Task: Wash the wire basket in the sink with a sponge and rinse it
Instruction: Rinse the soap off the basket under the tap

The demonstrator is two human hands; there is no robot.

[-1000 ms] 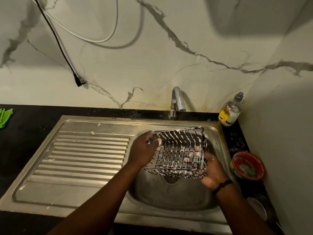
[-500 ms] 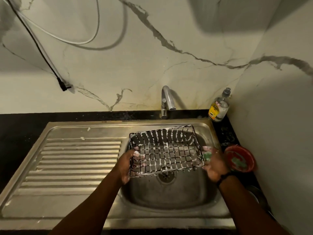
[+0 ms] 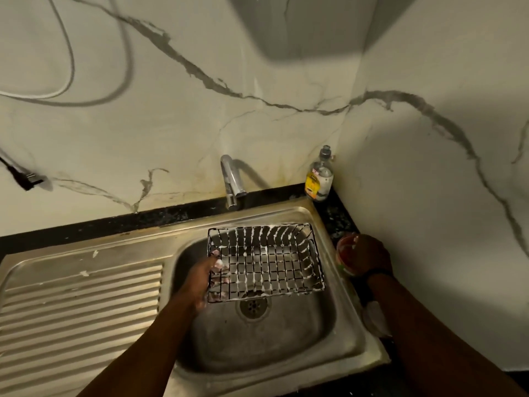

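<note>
Marble-patterned wall fills the space above and beyond both hands, turning a corner behind the right hand. Below the hands spreads the steel sink, its ribbed drainboard lying out to the left of the left hand and its basin under the left hand, with the drain showing just beneath the basket's near edge. The wire basket is held over the basin, between the two hands, open side up and roughly level, its wires streaked with white suds. The left hand grips the basket's left wall, thumb outside and sudsy fingertips curled through to the inside. The right hand is well off the basket, out on the dark counter to its right, closed down over the rim of a small red bowl; whether it holds anything inside cannot be told. A dark band circles the right wrist. The tap rises beyond the basket, between the hands, with no water visible. A soap bottle with a yellow label stands in the corner beyond the right hand. A black plug hangs on the wall far to the left of the left hand.
</note>
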